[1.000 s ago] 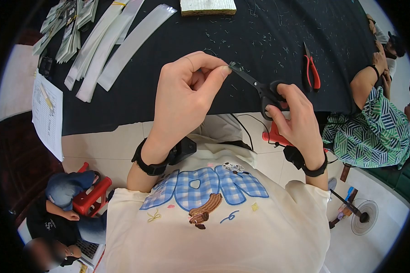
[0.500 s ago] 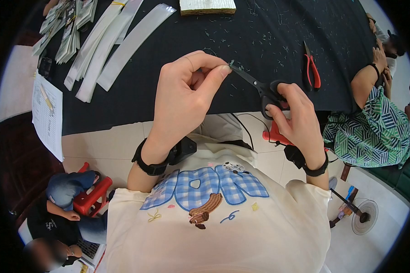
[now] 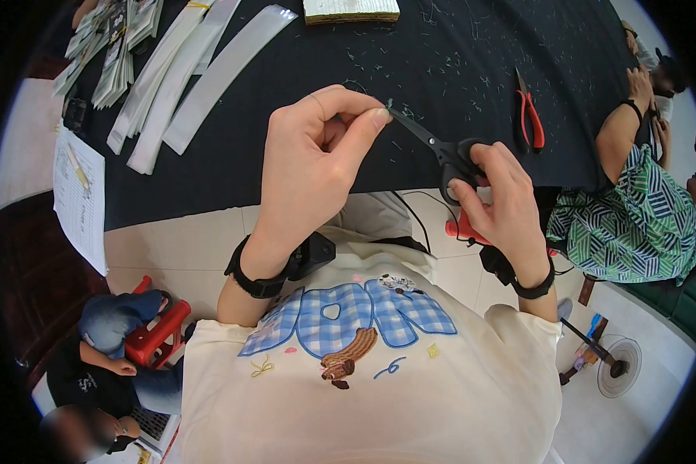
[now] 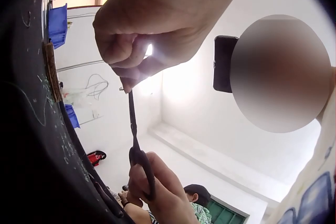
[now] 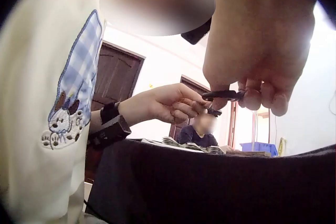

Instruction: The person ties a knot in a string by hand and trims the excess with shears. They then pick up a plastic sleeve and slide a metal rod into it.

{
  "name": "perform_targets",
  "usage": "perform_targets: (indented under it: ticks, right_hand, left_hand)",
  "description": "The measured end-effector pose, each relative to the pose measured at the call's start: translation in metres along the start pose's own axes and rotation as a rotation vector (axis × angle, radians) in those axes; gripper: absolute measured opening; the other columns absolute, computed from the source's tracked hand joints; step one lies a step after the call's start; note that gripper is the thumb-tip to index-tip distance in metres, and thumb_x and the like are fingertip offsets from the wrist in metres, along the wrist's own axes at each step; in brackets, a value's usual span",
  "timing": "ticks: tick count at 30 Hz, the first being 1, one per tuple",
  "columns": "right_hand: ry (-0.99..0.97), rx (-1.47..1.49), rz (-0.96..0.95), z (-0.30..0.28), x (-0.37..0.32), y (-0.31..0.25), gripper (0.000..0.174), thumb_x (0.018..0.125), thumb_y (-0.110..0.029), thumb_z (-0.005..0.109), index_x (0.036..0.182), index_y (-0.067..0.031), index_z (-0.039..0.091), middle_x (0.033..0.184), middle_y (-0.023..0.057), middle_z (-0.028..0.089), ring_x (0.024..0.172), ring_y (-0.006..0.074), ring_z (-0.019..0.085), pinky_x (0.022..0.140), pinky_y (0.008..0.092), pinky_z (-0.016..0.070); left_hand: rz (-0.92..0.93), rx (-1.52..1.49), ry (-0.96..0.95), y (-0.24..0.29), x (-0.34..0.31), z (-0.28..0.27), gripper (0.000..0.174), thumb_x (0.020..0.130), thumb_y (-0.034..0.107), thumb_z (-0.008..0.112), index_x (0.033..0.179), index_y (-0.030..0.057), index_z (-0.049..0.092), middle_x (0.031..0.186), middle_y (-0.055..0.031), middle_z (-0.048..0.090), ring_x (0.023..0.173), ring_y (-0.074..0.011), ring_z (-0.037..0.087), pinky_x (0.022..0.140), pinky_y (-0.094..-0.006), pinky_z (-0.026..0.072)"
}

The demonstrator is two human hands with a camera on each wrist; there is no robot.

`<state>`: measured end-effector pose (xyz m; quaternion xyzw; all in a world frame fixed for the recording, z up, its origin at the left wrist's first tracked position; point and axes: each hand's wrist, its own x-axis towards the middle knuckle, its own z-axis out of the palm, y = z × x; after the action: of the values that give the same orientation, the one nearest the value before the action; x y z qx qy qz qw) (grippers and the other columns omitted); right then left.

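My right hand [image 3: 504,189] holds black scissors [image 3: 435,144], thumb and fingers through the handle loops. Their narrow blades point toward my left hand [image 3: 313,155] and look nearly together. The scissor tips are right at the left thumb and forefinger, which pinch a tiny thing. A small greenish bit [image 3: 389,104] shows just beyond those fingertips; most of the pinched thing is hidden. In the left wrist view the scissors [image 4: 133,124] stand almost in line below the pinching fingers. From the right wrist, the scissors [image 5: 224,95] appear edge-on.
Red-handled pliers [image 3: 530,124] lie on the black tablecloth [image 3: 286,85] at right. Greenish clippings are scattered past the hands. Clear plastic sleeves [image 3: 228,81], card bundles [image 3: 116,73] and a paper sheet [image 3: 81,201] lie at left. A corrugated block [image 3: 352,11] sits at the back.
Both hands and the scissors stay almost in place. The greenish bit at the scissor tips shifts slightly and shows a little less.
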<state>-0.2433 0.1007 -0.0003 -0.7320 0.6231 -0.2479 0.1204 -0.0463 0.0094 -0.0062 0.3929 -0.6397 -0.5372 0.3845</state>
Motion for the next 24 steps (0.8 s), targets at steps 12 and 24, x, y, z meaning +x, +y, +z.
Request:
perform_targets:
  ticks: [12, 24]
  right_hand:
    - [-0.027, 0.006, 0.027, 0.0011, 0.0, -0.0004, 0.026, 0.071, -0.01, 0.068, 0.088, 0.0008, 0.052, 0.071, 0.0094, 0.051, 0.061, 0.0209, 0.048, 0.052, 0.0301, 0.0387]
    - [-0.025, 0.019, 0.025, 0.0012, -0.001, -0.0005, 0.027, 0.07, -0.01, 0.068, 0.087, 0.0005, 0.051, 0.07, 0.0096, 0.051, 0.063, 0.0221, 0.049, 0.053, 0.0303, 0.0395]
  left_hand:
    - [-0.061, -0.011, -0.013, 0.0027, -0.0012, -0.0025, 0.01, 0.081, 0.006, 0.06, 0.083, -0.0034, 0.063, 0.068, 0.0007, 0.053, 0.057, -0.0019, 0.042, 0.048, -0.0153, 0.0281]
    - [-0.03, 0.037, -0.024, 0.0005, -0.002, -0.0016, 0.01, 0.081, 0.006, 0.06, 0.082, -0.0037, 0.063, 0.066, 0.0014, 0.051, 0.055, -0.001, 0.039, 0.046, -0.0152, 0.0259]
